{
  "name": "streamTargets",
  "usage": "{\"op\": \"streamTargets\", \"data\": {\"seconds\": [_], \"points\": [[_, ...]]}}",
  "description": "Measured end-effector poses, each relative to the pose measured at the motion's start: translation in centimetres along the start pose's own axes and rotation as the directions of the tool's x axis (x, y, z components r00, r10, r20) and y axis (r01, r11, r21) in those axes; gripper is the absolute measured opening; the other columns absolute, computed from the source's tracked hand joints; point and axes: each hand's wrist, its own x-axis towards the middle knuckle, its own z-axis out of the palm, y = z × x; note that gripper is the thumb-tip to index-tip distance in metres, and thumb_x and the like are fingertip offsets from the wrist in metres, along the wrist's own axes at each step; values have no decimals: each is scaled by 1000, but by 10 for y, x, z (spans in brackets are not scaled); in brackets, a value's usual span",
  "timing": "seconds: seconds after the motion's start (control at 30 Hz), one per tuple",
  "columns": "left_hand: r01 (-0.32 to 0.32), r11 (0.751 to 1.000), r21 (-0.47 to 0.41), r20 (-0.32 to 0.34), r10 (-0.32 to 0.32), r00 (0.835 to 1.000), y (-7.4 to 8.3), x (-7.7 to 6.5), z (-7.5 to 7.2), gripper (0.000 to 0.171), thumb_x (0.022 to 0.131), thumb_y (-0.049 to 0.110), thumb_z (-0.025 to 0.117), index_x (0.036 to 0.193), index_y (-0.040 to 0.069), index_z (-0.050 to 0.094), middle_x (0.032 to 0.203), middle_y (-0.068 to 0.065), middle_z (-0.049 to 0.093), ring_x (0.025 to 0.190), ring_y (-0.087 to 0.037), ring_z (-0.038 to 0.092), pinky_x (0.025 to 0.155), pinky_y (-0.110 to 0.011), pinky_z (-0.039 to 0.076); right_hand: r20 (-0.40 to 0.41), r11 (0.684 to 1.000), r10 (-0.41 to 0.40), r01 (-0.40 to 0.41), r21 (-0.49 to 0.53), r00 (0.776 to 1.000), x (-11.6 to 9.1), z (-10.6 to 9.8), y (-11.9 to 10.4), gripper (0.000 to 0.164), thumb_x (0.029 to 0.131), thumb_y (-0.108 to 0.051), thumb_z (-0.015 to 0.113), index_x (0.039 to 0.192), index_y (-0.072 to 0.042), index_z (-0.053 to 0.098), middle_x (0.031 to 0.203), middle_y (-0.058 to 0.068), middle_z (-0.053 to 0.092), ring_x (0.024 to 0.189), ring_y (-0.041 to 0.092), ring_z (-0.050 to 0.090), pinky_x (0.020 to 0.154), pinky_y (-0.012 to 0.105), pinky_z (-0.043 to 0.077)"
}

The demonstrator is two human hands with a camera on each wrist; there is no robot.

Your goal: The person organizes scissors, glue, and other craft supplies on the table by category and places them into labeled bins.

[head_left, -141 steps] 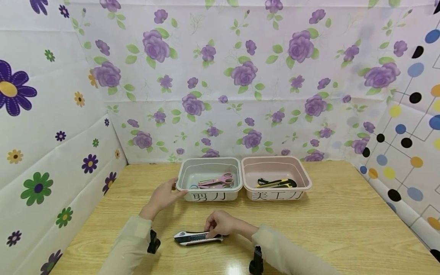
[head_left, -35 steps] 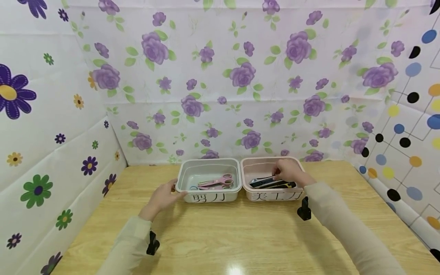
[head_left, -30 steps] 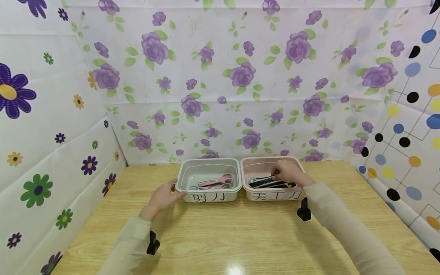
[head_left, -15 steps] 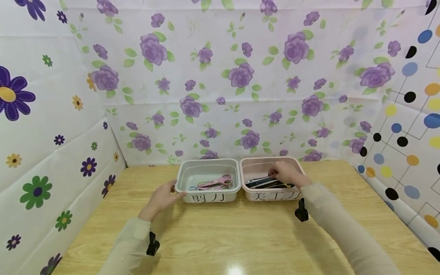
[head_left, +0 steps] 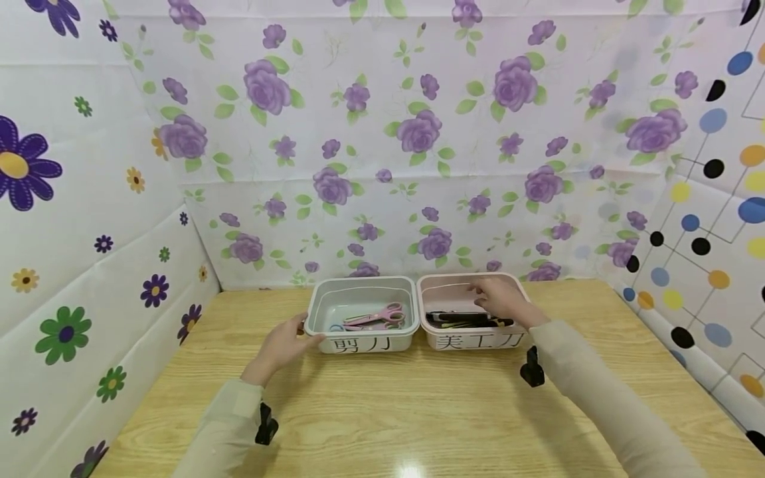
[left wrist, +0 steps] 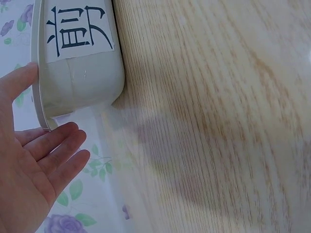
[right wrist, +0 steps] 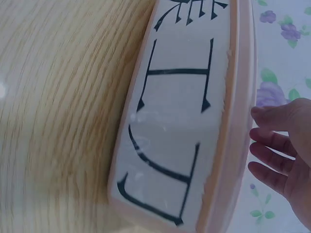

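Observation:
My left hand point(head_left: 283, 345) touches the left corner of the grey plastic bin point(head_left: 402, 340), thumb against the front rim and relaxed fingers around the side in the left wrist view. Pink-handled scissors point(head_left: 391, 312) lie inside with others. Over the pink bin point(head_left: 445, 287) beside it, my right hand point(head_left: 501, 299) hovers with loosely bent fingers and nothing between them. Below the fingertips, a dark utility knife point(head_left: 463, 317) lies on top of several others, some with yellow parts. The right wrist view shows the right hand point(right wrist: 291, 150) beyond the bin's labelled front, its fingers apart from the thumb.
Both bins stand side by side at the back of the wooden table point(head_left: 358, 411). Each carries a white label with black characters on its front. A purple-flowered cloth point(head_left: 382, 226) hangs right behind them, with patterned cloths on both sides.
My right hand carried a white-and-black utility knife from the table into the pink bin. It has let go and lifted slightly; the knife lies turned among the others. The left hand stays put.

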Motion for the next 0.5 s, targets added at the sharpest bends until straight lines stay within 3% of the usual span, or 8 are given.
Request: {"op": "streamTargets", "data": {"seconds": [0.1, 0.3, 0.5], "points": [[1, 1000, 4, -2, -1, 1000, 1, 0, 0, 74, 82, 44, 61, 132, -6, 40, 112, -21, 59, 100, -32, 56, 83, -47, 46, -43, 998, -38, 35, -55, 998, -4, -3, 2, 29, 79, -7, 67, 107, -3, 64, 100, 12, 65, 86, 26, 61, 74, 41, 50], [-15, 1000, 20, 0, 15, 1000, 3, 1, -1, 73, 83, 45, 61, 133, -5, 40, 115, -22, 58, 103, -35, 55, 84, -48, 45, -8, 999, -24, 24, 30, 1000, -18, -15, 5, 35, 84, -13, 64, 115, 1, 58, 113, 18, 58, 99, 33, 56, 83, 46, 45], [-58, 992, 110, -24, 61, 998, 2, 0, 0, 75, 85, 47, 57, 134, -5, 37, 126, -25, 49, 111, -41, 50, 89, -52, 42, 11, 997, -46, 46, 66, 999, -34, -31, 4, 35, 85, -14, 63, 115, 3, 57, 114, 21, 55, 101, 35, 54, 82, 48, 46]]}}
